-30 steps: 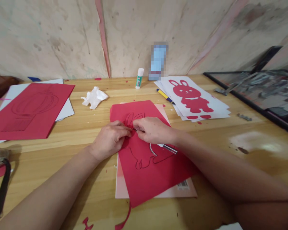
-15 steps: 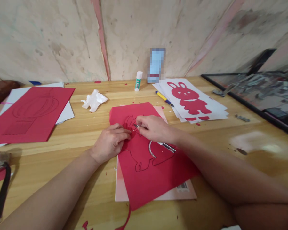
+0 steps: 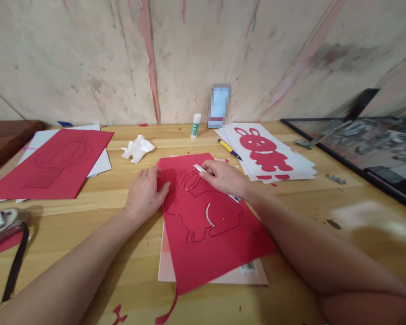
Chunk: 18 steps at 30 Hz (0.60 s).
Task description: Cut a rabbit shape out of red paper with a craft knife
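Observation:
A red paper sheet (image 3: 216, 257) with a drawn rabbit outline lies in front of me on a pale pink board or booklet (image 3: 167, 266). A curved slot (image 3: 209, 215) is cut in the rabbit's body and shows white. My right hand (image 3: 223, 177) is closed on a craft knife (image 3: 235, 198), over the sheet near the rabbit's ears. Its flat silver-white front end sticks out past the fingertips; most of the handle is hidden by the hand. My left hand (image 3: 147, 192) rests at the sheet's left edge, thumb spread from the fingers, holding nothing.
Behind the sheet are a crumpled tissue (image 3: 138, 148), a glue stick (image 3: 196, 125), a blurred phone (image 3: 219, 106) and a yellow-blue pen (image 3: 229, 149). A red rabbit cutout (image 3: 265, 151) lies on white papers at right. Another red sheet (image 3: 64, 162) lies left, near a tape measure (image 3: 3, 225).
My left hand has drawn back left and its thumb has spread from the fingers. My right hand has lifted the knife's front end off the ear lines, uncovering more of the drawing.

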Motion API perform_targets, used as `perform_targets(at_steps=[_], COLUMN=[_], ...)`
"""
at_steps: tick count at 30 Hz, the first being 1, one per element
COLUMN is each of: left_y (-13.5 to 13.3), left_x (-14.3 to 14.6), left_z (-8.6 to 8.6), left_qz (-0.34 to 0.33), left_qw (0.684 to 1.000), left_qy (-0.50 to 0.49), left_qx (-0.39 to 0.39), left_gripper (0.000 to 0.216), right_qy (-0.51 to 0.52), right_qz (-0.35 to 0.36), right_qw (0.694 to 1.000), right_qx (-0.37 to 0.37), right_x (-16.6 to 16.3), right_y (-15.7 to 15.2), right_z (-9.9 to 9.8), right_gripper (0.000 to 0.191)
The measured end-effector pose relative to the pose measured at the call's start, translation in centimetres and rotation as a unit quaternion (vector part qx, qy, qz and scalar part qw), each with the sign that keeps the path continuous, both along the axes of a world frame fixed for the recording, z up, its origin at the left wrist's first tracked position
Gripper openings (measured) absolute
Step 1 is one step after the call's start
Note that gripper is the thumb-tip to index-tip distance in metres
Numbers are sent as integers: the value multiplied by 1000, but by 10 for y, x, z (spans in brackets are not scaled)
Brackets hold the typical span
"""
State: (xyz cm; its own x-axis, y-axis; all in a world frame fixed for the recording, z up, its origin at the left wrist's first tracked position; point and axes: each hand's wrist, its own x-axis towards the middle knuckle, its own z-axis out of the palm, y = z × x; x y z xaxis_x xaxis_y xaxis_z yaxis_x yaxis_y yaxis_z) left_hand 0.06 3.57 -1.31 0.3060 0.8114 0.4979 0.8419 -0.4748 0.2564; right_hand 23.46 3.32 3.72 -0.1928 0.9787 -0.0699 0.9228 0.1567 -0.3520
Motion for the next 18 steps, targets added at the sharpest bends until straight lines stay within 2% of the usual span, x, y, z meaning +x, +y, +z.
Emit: perform_targets(at_steps=[4,10,13,18], left_y=[2,-1,-5,-10], left_x=[-10,-11,-6,-1], left_z=[9,24,22,11], left_qz=[33,21,12,-28], left_qw=[995,978,974,968], left_qy=[78,62,19,-114], left_qx=[-45,-197,-227,-220], left_gripper=[40,44,50,60], right_qy=[-44,-80,-72,-10], right_qz=[-22,-46,-60,-72], right_qw=[998,992,991,990], right_qx=[50,86,96,124], right_x=[9,16,22,33], right_y=[6,11,15,25], right_z=[-6,-9,-13,-21], right_gripper=[20,27,28,22])
